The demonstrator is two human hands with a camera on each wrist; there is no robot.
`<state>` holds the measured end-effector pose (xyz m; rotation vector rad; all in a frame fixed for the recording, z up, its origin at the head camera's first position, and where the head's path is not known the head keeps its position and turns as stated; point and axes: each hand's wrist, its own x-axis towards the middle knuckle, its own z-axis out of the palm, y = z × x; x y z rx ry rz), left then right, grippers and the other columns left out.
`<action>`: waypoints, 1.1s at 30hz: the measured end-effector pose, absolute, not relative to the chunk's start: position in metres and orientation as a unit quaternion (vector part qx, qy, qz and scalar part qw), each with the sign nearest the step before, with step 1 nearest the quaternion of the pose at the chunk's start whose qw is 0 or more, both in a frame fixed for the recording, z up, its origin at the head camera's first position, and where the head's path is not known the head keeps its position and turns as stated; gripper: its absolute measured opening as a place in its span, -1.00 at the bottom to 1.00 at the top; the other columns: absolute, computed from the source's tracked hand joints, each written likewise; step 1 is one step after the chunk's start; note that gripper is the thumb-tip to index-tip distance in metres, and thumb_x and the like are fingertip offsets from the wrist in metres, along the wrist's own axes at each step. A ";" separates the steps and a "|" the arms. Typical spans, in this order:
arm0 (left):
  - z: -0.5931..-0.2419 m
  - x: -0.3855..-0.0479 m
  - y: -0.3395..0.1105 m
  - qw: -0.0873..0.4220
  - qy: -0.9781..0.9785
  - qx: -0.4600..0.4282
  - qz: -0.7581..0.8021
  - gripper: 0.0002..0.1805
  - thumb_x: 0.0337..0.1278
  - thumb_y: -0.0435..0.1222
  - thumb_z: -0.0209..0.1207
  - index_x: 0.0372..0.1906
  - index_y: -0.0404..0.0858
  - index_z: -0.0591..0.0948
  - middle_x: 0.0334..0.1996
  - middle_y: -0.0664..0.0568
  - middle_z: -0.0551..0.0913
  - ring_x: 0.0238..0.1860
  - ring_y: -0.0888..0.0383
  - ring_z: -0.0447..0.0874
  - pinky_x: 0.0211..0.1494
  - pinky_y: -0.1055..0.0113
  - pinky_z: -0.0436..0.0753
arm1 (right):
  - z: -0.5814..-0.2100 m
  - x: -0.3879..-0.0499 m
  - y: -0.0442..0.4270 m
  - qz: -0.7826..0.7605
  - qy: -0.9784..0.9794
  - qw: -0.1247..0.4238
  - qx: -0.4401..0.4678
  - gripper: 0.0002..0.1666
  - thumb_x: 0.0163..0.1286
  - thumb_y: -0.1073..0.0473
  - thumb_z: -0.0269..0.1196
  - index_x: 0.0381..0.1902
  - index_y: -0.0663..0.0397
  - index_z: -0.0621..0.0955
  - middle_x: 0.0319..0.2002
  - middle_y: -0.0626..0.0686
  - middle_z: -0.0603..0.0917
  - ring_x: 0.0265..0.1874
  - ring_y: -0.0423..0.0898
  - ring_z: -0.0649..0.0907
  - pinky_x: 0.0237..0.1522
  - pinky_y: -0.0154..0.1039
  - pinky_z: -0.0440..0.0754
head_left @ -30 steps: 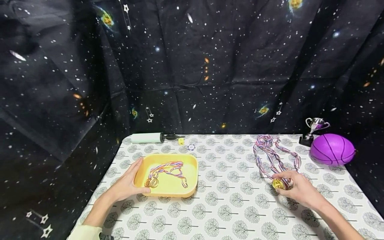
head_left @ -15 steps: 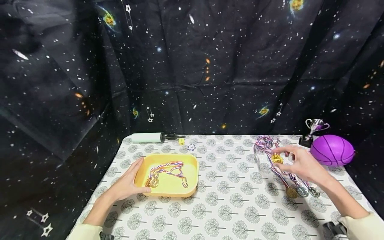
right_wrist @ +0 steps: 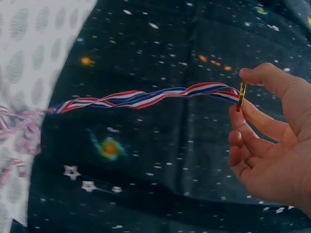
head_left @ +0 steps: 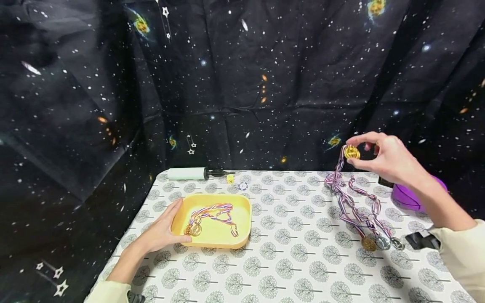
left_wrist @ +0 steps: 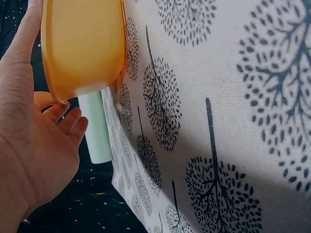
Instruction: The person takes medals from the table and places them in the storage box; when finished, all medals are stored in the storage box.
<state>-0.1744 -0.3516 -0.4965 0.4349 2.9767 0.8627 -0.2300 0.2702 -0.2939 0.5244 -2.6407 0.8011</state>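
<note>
At the right, my right hand (head_left: 392, 162) pinches a gold medal (head_left: 352, 152) by its edge between thumb and index finger, above the table. Its red, white and blue ribbon (right_wrist: 146, 98) stretches down, twisted, into a ribbon tangle (head_left: 333, 180). A bronze-coloured medal (head_left: 369, 243) and two silver-coloured medals, one of them larger (head_left: 383, 242), lie on the cloth below. My left hand (head_left: 161, 231) grips the left end of a yellow tray (head_left: 242, 240), thumb at the front rim. Inside the tray lie gold-coloured medals (head_left: 195, 229) with a striped ribbon (head_left: 216, 208).
A pale green hand pump (head_left: 185, 173) lies at the back left, beside a small yellow piece (head_left: 230, 179) and a round chip (head_left: 243, 186). A purple ball (head_left: 407, 197) sits at the right, partly behind my right arm. A dark starry curtain (head_left: 242, 84) backs the table.
My right hand has lifted the gold medal from the table and drawn its ribbon upward out of the tangle. The other medals have come into view below. The left hand stays at the tray.
</note>
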 end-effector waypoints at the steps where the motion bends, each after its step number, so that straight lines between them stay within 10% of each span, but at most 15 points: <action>1: -0.496 -0.174 -0.351 0.006 0.951 0.139 0.276 0.48 -0.13 0.19 0.61 0.71 -0.36 -0.02 0.69 -0.31 -0.01 0.64 -0.34 0.04 0.54 -0.38 0.23 | -0.288 -0.231 0.269 0.279 -0.927 0.172 0.182 -0.46 0.19 0.14 0.62 0.15 -0.02 0.77 -0.18 0.08 0.58 -0.53 -0.11 0.44 -0.50 -0.30 0.36; 18: -0.496 -0.174 -0.351 0.011 0.950 0.132 0.283 0.49 -0.14 0.22 0.60 0.72 -0.35 -0.02 0.70 -0.28 -0.01 0.65 -0.31 0.03 0.54 -0.36 0.23 | -0.208 -0.239 0.263 0.353 -0.882 0.274 0.150 -0.53 0.23 0.12 0.59 0.11 -0.01 0.80 -0.32 -0.12 0.56 -0.44 -0.21 0.43 -0.44 -0.45 0.33; 33: -0.494 -0.175 -0.351 0.013 0.951 0.133 0.280 0.50 -0.15 0.24 0.60 0.71 -0.36 -0.01 0.70 -0.28 -0.01 0.65 -0.31 0.02 0.55 -0.36 0.22 | -0.199 -0.250 0.265 0.352 -0.892 0.249 0.138 -0.53 0.26 0.03 0.59 0.11 -0.04 0.80 -0.33 -0.09 0.52 -0.45 -0.21 0.42 -0.48 -0.37 0.29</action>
